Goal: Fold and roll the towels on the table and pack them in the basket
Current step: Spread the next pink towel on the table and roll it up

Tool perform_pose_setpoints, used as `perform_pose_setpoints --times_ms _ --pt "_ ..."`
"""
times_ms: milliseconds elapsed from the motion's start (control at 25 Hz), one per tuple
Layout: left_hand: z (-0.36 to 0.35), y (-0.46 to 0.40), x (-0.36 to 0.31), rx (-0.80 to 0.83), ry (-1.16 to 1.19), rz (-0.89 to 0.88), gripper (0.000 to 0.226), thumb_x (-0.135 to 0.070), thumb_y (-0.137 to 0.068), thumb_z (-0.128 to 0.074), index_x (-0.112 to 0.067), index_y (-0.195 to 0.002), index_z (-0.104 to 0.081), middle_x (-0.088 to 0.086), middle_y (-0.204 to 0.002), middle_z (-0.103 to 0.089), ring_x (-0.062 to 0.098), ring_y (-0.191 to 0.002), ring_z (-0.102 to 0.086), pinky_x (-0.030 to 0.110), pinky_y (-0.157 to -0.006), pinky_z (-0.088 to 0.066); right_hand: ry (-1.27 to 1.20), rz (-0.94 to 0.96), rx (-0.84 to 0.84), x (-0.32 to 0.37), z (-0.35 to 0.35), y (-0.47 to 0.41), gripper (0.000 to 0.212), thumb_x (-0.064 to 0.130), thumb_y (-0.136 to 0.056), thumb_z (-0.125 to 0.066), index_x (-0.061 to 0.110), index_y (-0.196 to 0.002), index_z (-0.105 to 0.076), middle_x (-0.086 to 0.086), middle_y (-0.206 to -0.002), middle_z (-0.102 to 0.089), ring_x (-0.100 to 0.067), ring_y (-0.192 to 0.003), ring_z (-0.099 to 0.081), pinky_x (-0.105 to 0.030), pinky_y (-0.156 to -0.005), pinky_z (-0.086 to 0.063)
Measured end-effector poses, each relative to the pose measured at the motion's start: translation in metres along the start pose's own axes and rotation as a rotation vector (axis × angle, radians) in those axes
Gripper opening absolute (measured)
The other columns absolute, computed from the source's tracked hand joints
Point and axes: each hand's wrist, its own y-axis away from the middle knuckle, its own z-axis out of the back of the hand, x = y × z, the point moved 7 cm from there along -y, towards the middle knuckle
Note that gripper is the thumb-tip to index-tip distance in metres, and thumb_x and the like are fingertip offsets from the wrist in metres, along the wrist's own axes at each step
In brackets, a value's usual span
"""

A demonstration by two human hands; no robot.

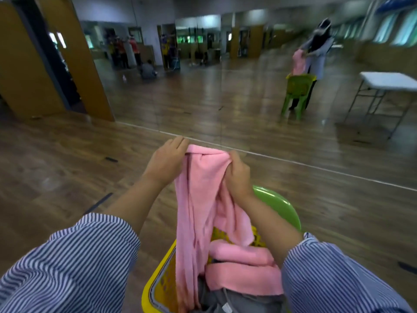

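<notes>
From the head view, the left hand (168, 158) and right hand (237, 175) each grip the top edge of a pink towel (198, 199), held up between them. It hangs into the yellow basket (155, 283) below the hands, beside more pink towels (241, 267).

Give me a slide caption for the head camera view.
Both hands hold a pink towel above a yellow basket.

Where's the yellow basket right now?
Head view, bottom centre: the yellow basket sits on a green chair, under the hanging pink towel, between the forearms.
</notes>
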Motion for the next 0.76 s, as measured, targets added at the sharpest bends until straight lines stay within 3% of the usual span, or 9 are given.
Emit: perform_pose_setpoints --times_ms 120,280,400,520,640,760 --pt "0.019 -0.043 -0.011 -0.083 0.057 -0.033 0.032 -0.006 -0.071 -0.031 0.001 -0.09 -0.056 0.02 -0.085 -0.055 0.036 -0.068 -0.055 0.042 -0.049 -0.05 0.046 0.079 -0.052 0.034 0.052 -0.041 0.019 0.021 -0.086 -0.036 0.01 -0.09 -0.051 -0.005 -0.073 -0.056 -0.023 -0.067 -0.053 -0.025 -0.056 -0.027" --pt "0.069 -0.119 -0.026 -0.246 0.172 -0.04 0.021 0.004 -0.083 -0.047 0.0 -0.1 -0.058 0.018 -0.095 -0.056 0.033 -0.078 -0.054 0.037 -0.06 -0.044 0.121 0.244 -0.207 0.102 0.124 -0.084 0.011 0.01 -0.089 -0.043 0.007 -0.091 -0.053 0.007 -0.066 -0.051 -0.001 -0.059 -0.049 -0.022 -0.053 -0.03" --pt "0.109 -0.17 -0.04 -0.39 0.305 -0.054 0.018 -0.003 -0.092 -0.046 -0.001 -0.106 -0.058 0.016 -0.102 -0.057 0.027 -0.082 -0.053 0.037 -0.069 -0.044 0.19 0.389 -0.388 0.17 0.183 -0.108 0.019 0.007 -0.088 -0.043 0.002 -0.097 -0.059 0.004 -0.074 -0.052 -0.011 -0.064 -0.047 -0.022 -0.06 -0.03" --pt "0.131 -0.206 -0.055 -0.536 0.428 -0.051 0.019 -0.011 -0.092 -0.048 -0.003 -0.104 -0.06 0.017 -0.1 -0.056 0.03 -0.084 -0.054 0.036 -0.069 -0.04 0.313 0.438 -0.555 0.221 0.24 -0.122 0.017 0.007 -0.086 -0.043 0.004 -0.091 -0.059 -0.004 -0.07 -0.055 -0.007 -0.064 -0.044 -0.018 -0.057 -0.031" --pt "0.099 -0.212 -0.084 -0.403 0.587 0.017 0.019 -0.01 -0.089 -0.048 -0.003 -0.101 -0.062 0.018 -0.098 -0.056 0.025 -0.083 -0.052 0.027 -0.066 -0.03 0.532 0.293 -0.498 0.211 0.265 -0.122 0.017 0.01 -0.086 -0.043 0.006 -0.086 -0.06 -0.008 -0.074 -0.059 -0.022 -0.07 -0.051 -0.028 -0.063 -0.035" --pt "0.038 -0.188 -0.118 -0.176 0.69 0.036 0.017 -0.006 -0.081 -0.061 -0.006 -0.097 -0.063 0.014 -0.091 -0.058 0.028 -0.08 -0.056 0.033 -0.071 -0.042 0.651 0.037 -0.305 0.155 0.259 -0.101 0.019 0.01 -0.085 -0.045 0.007 -0.08 -0.064 -0.007 -0.073 -0.058 -0.023 -0.067 -0.05 -0.027 -0.059 -0.038"
